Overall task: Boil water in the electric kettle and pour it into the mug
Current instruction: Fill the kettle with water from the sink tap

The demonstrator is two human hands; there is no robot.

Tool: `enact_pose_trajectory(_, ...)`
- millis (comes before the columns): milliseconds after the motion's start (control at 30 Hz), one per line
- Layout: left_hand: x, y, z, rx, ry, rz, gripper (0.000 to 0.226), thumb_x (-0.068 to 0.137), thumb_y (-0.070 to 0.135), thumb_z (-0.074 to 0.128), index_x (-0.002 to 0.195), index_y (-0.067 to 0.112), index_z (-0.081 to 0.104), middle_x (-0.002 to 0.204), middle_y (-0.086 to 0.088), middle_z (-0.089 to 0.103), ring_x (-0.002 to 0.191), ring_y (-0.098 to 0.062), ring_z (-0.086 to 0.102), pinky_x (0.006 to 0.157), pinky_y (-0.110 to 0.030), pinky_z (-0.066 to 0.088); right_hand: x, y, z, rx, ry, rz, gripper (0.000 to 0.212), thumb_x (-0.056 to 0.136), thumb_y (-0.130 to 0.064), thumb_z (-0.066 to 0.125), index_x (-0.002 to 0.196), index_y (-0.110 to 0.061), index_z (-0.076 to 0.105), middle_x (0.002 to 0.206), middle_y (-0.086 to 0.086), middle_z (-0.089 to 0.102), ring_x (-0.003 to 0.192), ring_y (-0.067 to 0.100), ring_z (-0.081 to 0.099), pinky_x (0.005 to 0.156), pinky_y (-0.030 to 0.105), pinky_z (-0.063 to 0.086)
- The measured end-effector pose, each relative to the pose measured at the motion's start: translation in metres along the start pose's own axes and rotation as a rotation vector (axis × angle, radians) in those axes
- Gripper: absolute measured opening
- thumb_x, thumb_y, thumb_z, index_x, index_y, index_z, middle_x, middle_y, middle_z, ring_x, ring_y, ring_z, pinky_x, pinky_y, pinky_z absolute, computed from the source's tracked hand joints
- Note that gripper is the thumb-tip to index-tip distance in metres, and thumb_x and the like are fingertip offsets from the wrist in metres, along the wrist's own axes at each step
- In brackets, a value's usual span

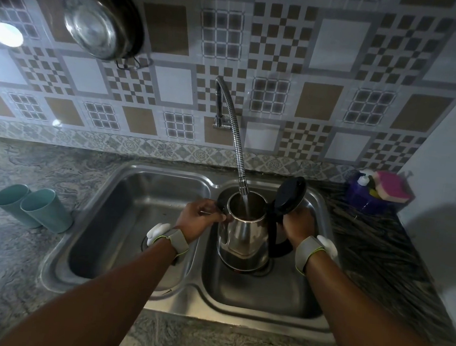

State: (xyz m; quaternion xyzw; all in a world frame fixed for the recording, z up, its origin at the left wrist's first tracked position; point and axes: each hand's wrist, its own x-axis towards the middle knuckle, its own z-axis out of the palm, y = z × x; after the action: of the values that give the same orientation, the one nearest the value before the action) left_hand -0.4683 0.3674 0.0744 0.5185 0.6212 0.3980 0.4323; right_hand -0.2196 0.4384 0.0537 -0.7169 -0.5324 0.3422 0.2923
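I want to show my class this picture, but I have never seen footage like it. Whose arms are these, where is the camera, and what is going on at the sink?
There is no machine here. A person wears one wide-angle camera on the head, so you look down along their own arms. Both wrists carry grey bands. The right hand grips the black handle of a steel electric kettle, whose lid stands open. The left hand holds the kettle near its rim. The kettle is in the right basin of a double sink, and water runs into it from a flexible tap. On the counter to the left lie two teal cups; a pan hangs on the tiled wall.
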Motion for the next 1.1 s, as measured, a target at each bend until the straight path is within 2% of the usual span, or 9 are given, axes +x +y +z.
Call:
enact_pose_trajectory(67, 0.001, 0.0, 0.0, 0.002, -0.001, 0.004, 0.012, 0.082, 0.018, 0.075, 0.094, 0.017, 0.073, 0.098, 0.0, 0.077, 0.102, -0.018, 0.07, 0.099, -0.051, 0.053, 0.001, 0.001, 0.001, -0.021, 0.009, -0.004, 0.03, 0.091, -0.018, 0.051, 0.064, -0.008, 0.059, 0.065, -0.001, 0.058, 0.074, 0.027, 0.058, 0.066, 0.033, 0.042)
enact_pose_trajectory(167, 0.003, -0.002, 0.0, 0.016, -0.003, 0.011, 0.01, 0.083, 0.017, 0.074, 0.093, 0.016, 0.073, 0.099, 0.0, 0.076, 0.102, -0.017, 0.069, 0.099, -0.051, 0.053, 0.002, 0.0, 0.002, -0.025, -0.005, -0.01, 0.032, 0.09, -0.018, 0.051, 0.058, -0.018, 0.054, 0.059, -0.003, 0.056, 0.065, 0.021, 0.056, 0.056, 0.028, 0.036)
enact_pose_trajectory(400, 0.008, -0.006, -0.001, 0.009, 0.011, 0.019, 0.016, 0.078, 0.018, 0.077, 0.091, 0.011, 0.073, 0.096, -0.008, 0.077, 0.099, -0.026, 0.071, 0.097, -0.056, 0.053, 0.005, 0.001, 0.004, -0.057, 0.02, -0.012, 0.038, 0.093, -0.018, 0.048, 0.055, -0.021, 0.05, 0.058, -0.007, 0.05, 0.055, 0.007, 0.044, 0.05, 0.025, 0.029)
enact_pose_trajectory(534, 0.011, -0.009, -0.001, 0.019, -0.006, 0.026, 0.01, 0.079, 0.019, 0.077, 0.088, 0.017, 0.074, 0.097, -0.005, 0.076, 0.1, -0.023, 0.07, 0.097, -0.055, 0.053, 0.003, -0.002, 0.003, -0.063, 0.022, -0.009, 0.035, 0.094, -0.017, 0.048, 0.059, -0.02, 0.052, 0.064, -0.004, 0.053, 0.06, 0.013, 0.045, 0.056, 0.029, 0.031)
enact_pose_trajectory(667, 0.013, -0.011, 0.0, -0.001, 0.001, 0.028, 0.009, 0.08, 0.012, 0.077, 0.087, 0.016, 0.073, 0.098, -0.01, 0.076, 0.1, -0.027, 0.07, 0.097, -0.055, 0.053, 0.002, -0.002, 0.002, -0.078, 0.03, -0.027, 0.021, 0.094, -0.015, 0.049, 0.082, -0.007, 0.065, 0.084, 0.009, 0.062, 0.087, 0.032, 0.06, 0.068, 0.033, 0.043)
enact_pose_trajectory(767, 0.015, -0.011, -0.001, -0.013, -0.006, 0.005, 0.014, 0.081, 0.012, 0.076, 0.095, 0.012, 0.073, 0.1, -0.011, 0.076, 0.102, -0.026, 0.07, 0.095, -0.05, 0.055, 0.0, -0.002, 0.001, -0.099, -0.019, -0.042, 0.032, 0.092, -0.017, 0.051, 0.061, -0.021, 0.053, 0.065, -0.003, 0.054, 0.075, 0.026, 0.056, 0.055, 0.027, 0.033)
enact_pose_trajectory(900, 0.018, -0.01, -0.001, -0.067, -0.032, -0.061, 0.023, 0.089, 0.024, 0.07, 0.106, 0.009, 0.07, 0.106, -0.014, 0.074, 0.106, -0.028, 0.069, 0.095, -0.045, 0.053, 0.002, 0.0, 0.0, -0.093, -0.022, -0.044, 0.021, 0.093, -0.019, 0.051, 0.073, -0.014, 0.057, 0.078, 0.003, 0.058, 0.083, 0.028, 0.057, 0.067, 0.03, 0.035)
enact_pose_trajectory(1000, 0.025, -0.005, 0.001, -0.182, 0.0, -0.128, 0.042, 0.088, 0.04, 0.064, 0.112, 0.006, 0.069, 0.106, -0.015, 0.074, 0.099, -0.027, 0.069, 0.088, -0.039, 0.052, 0.001, 0.001, 0.001, -0.027, 0.01, -0.029, 0.025, 0.091, -0.018, 0.053, 0.067, -0.015, 0.059, 0.069, 0.0, 0.059, 0.074, 0.026, 0.057, 0.055, 0.026, 0.037)
enact_pose_trajectory(1100, 0.041, 0.002, 0.003, -0.275, 0.062, -0.167, 0.038, 0.096, 0.035, 0.056, 0.113, 0.005, 0.07, 0.1, -0.013, 0.07, 0.085, -0.02, 0.063, 0.073, -0.029, 0.047, 0.001, 0.003, 0.002, -0.063, 0.012, -0.066, 0.027, 0.089, -0.016, 0.056, 0.062, -0.018, 0.056, 0.062, -0.006, 0.055, 0.067, 0.02, 0.054, 0.053, 0.025, 0.035)
